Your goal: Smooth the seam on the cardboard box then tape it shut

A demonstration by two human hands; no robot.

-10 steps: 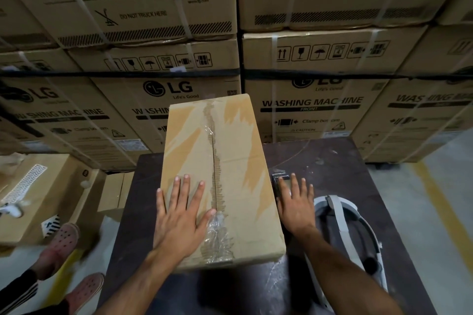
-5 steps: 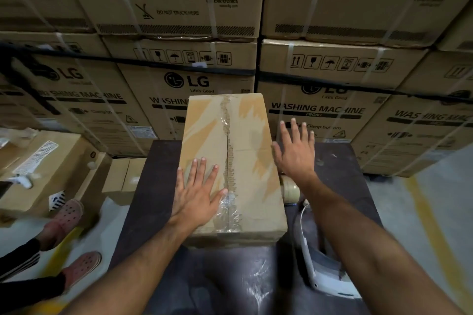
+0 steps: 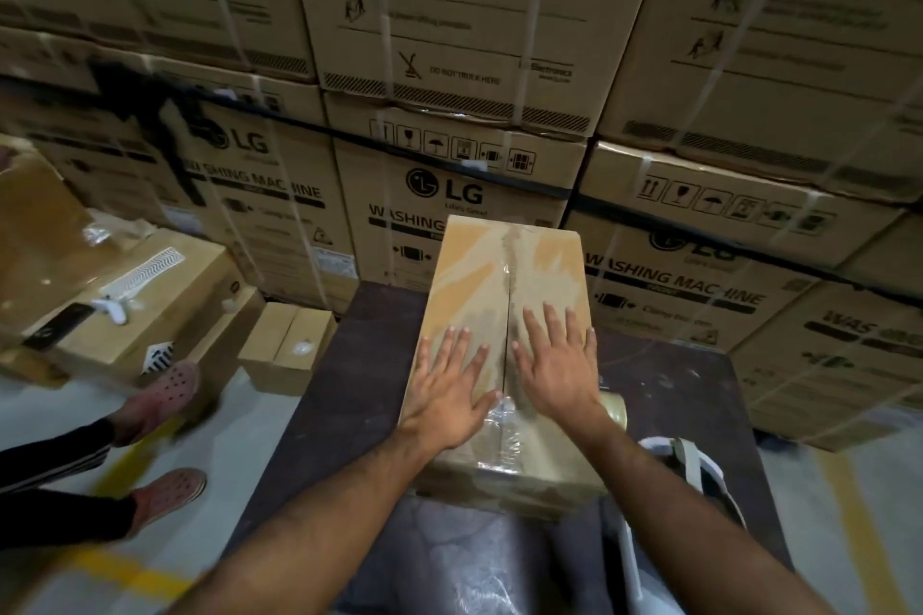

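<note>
A long brown cardboard box (image 3: 479, 275) lies lengthwise on a dark table (image 3: 369, 365). Its top seam (image 3: 509, 275) runs down the middle, covered with old, crinkled clear tape. My left hand (image 3: 449, 390) lies flat, fingers spread, on the box top just left of the seam. My right hand (image 3: 557, 365) lies flat on the right of the seam, fingers spread. A roll of clear tape (image 3: 613, 407) sits on the table beside the box's right side, partly hidden by my right wrist.
A white headset-like device (image 3: 694, 464) lies on the table at the right. Stacked washing machine cartons (image 3: 449, 115) form a wall behind. Smaller boxes (image 3: 289, 345) stand on the floor at left, where another person's feet in pink clogs (image 3: 165, 395) are.
My right hand has come from the table beside the box up and onto the box top, right of the seam. My left hand stays flat on the left side. The view has tilted.
</note>
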